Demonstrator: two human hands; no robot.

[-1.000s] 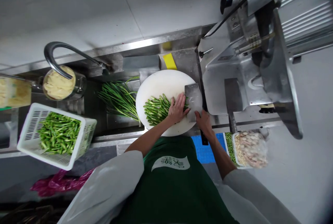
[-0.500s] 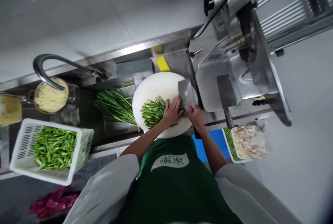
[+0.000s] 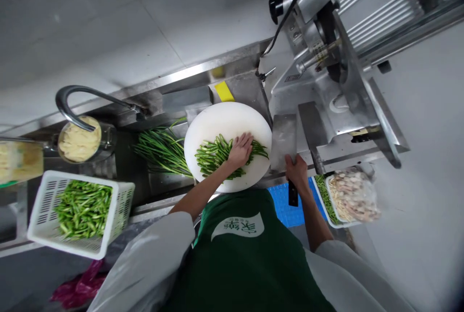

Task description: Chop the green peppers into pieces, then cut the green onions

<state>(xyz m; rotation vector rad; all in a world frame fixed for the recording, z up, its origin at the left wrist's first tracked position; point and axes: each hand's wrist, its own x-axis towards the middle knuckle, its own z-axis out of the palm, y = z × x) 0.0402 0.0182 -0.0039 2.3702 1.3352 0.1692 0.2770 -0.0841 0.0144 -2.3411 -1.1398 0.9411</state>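
My left hand (image 3: 240,151) lies with its fingers stretched out over a pile of long, thin green vegetables (image 3: 213,156), peppers or beans; I cannot tell which. They rest on a round white cutting board (image 3: 226,118), and some thin ends reach right of the hand. My right hand (image 3: 297,172) is closed around the dark handle of a cleaver (image 3: 283,140). The broad blade points away from me, just right of the board and apart from the vegetables.
Left of the board, long green stalks (image 3: 159,150) lie in the sink. A white basket (image 3: 79,176) holds cut green pieces. The faucet (image 3: 74,88) arches over a pot of pale slices (image 3: 79,140). A metal slicing machine (image 3: 326,60) stands right; trays (image 3: 339,222) and a blue mat (image 3: 286,203) lie nearer.
My right hand has carried the cleaver rightward off the board. My left hand has stayed over the vegetables, whose right ends now show. The view has shifted slightly.
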